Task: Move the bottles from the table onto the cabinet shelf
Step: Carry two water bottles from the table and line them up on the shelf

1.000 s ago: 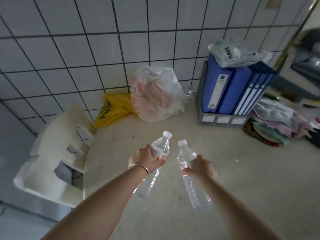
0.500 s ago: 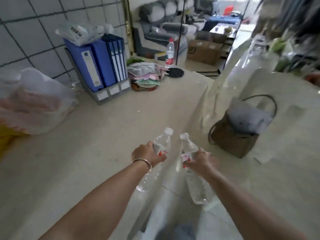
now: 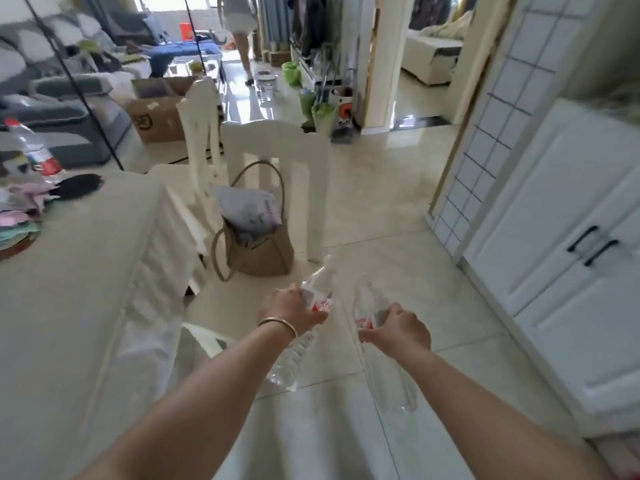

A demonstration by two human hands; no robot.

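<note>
Both hands, left (image 3: 294,311) and right (image 3: 398,329), each grip a clear, red-labelled bottle (image 3: 317,299).

bare forearms, no sleeves; thin silver bangle (image 3: 281,323) on left wrist

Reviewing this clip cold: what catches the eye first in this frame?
Two clear water bottles held out over the tiled floor at centre: the left hand has its grip on one bottle, the right hand on the other bottle. Just beyond them a tan bag sits on a white chair beside the table, and a white cabinet fills the right side.
</note>
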